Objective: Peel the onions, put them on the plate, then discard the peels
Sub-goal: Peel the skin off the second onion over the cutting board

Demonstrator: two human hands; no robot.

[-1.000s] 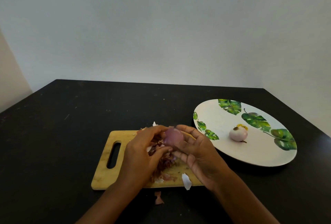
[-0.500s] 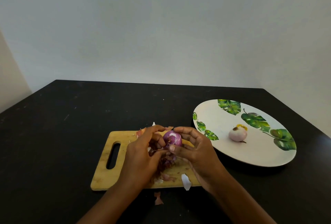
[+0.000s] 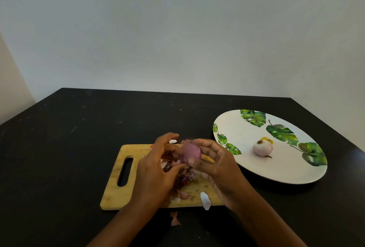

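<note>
A purple onion (image 3: 190,152) is held just above the wooden cutting board (image 3: 118,169), between both hands. My right hand (image 3: 219,167) grips it with thumb below and fingers curled over the top. My left hand (image 3: 156,169) touches its left side, thumb against the skin, fingers partly spread. A heap of reddish peels (image 3: 182,179) lies on the board under the hands. A pale peeled onion (image 3: 262,148) sits on the white plate with green leaf prints (image 3: 246,169) at the right.
A white peel scrap (image 3: 205,200) hangs over the board's front edge. A reddish scrap (image 3: 174,218) lies on the black table (image 3: 69,148) in front of the board. A plain wall stands behind the table.
The onion has been turned in my hands; its cut white end showed half a second ago, and now a smooth purple side faces up. My left fingers have spread a little.
</note>
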